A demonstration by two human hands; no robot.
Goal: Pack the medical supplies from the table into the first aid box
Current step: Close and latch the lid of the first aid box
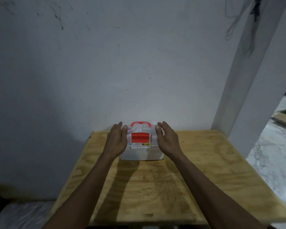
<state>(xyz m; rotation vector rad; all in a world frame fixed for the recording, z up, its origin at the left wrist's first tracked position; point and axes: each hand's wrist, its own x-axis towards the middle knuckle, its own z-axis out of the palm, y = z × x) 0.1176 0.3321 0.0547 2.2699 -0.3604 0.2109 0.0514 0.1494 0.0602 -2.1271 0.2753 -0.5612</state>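
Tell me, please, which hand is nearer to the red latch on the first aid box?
Left, narrowly. The left hand flanks the box beside the red latch; the right hand flanks the opposite side, slightly farther off.

Single wide-angle view from a head-worn camera, facing forward and slightly downward over the wooden tabletop toward a pale wall. Both forearms enter from the bottom edge and reach away from the lens. The tabletop's far edge lies at mid-frame; the near edge sits close below the camera. Straight lines bow toward the borders.
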